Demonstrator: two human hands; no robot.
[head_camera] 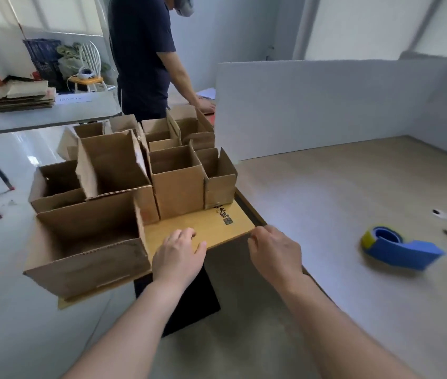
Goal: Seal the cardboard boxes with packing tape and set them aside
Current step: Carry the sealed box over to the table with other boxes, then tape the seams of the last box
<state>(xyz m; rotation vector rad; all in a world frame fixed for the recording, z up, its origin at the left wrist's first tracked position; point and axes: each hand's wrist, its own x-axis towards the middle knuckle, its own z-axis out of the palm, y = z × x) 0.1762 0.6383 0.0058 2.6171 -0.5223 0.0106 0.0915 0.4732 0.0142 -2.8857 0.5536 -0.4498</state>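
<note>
1. The left hand (178, 253), lower centre, lies palm-down on a yellowish board (216, 225) with its fingers loosely bent, gripping nothing.
2. Just right of it, the right hand (274, 250) curls its fingers over the board's near right edge, apparently gripping it.
3. The cardboard boxes (175, 192) crowd that board at centre-left. Their flaps are up and none is taped.
4. The tape dispenser (400, 250) lies untouched on the worktop (326, 187) at right, well apart from both hands.
5. Sealing seems not yet begun; the hands look to be positioning the load. The next move calls for bringing one box over, folding its flaps and fetching the dispenser.
</note>
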